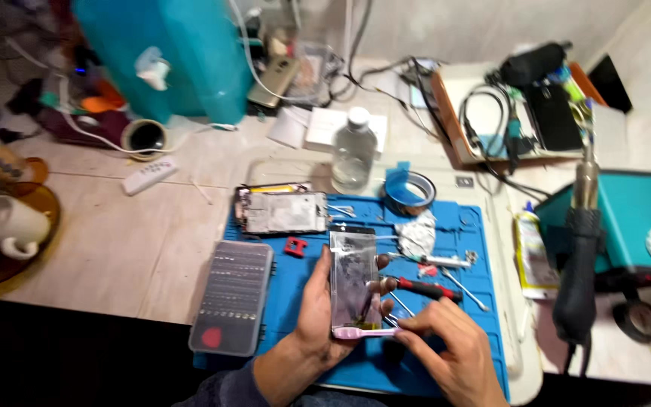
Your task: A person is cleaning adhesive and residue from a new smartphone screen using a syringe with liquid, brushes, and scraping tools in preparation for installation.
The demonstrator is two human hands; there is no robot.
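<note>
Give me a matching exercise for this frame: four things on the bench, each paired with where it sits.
Things:
1. phone screen
2. clear bottle
3. white mug
4. bit case

Places:
A. on an amber saucer at the far left
B. at the left edge of the blue mat
C. held in the left hand
D. standing just beyond the mat's far edge

Pairs: 1-C, 2-D, 3-A, 4-B

The pale worktop [152, 249] is carrying a blue mat [303, 283], a clear bottle [353, 151], a white remote [149, 175], a white cup [9, 224] and a teal box [631, 215].
</note>
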